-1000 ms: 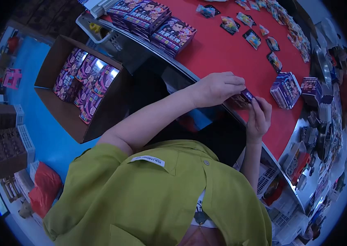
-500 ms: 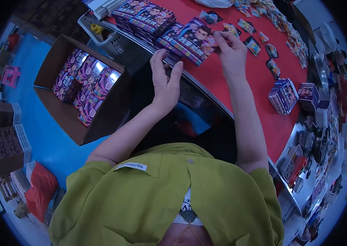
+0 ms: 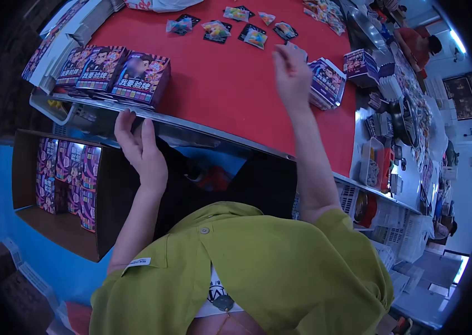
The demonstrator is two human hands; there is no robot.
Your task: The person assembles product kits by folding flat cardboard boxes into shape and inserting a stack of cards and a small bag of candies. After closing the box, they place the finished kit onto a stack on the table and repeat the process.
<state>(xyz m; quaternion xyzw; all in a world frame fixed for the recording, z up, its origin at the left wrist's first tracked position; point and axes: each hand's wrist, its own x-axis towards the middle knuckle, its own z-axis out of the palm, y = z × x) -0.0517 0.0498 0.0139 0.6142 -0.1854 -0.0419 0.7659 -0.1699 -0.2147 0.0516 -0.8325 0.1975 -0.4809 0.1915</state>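
My left hand (image 3: 142, 153) is held at the table's front edge, fingers apart and nothing in it, just below a group of purple printed card-game boxes (image 3: 141, 78). These boxes stand stacked side by side at the table's left front. My right hand (image 3: 293, 81) is over the red table, slightly blurred, with thumb and fingers apart and no object visible in it. Close to its right side is a stack of purple boxes or cartons (image 3: 326, 84). Small clear packets of colourful pieces (image 3: 256, 38) lie on dark cards beyond the right hand.
An open cardboard carton (image 3: 57, 229) at the left holds several purple boxes. Another purple box (image 3: 360, 68) stands at the red table's (image 3: 219, 100) right edge. Metal bowls (image 3: 406, 120) and a plastic bin (image 3: 369, 162) are farther right. A person in red (image 3: 414, 47) is in the background.
My right hand has let go of the purple box at the left stack and moved right, to the other stack. My left hand stays near the table edge. The view has turned right.
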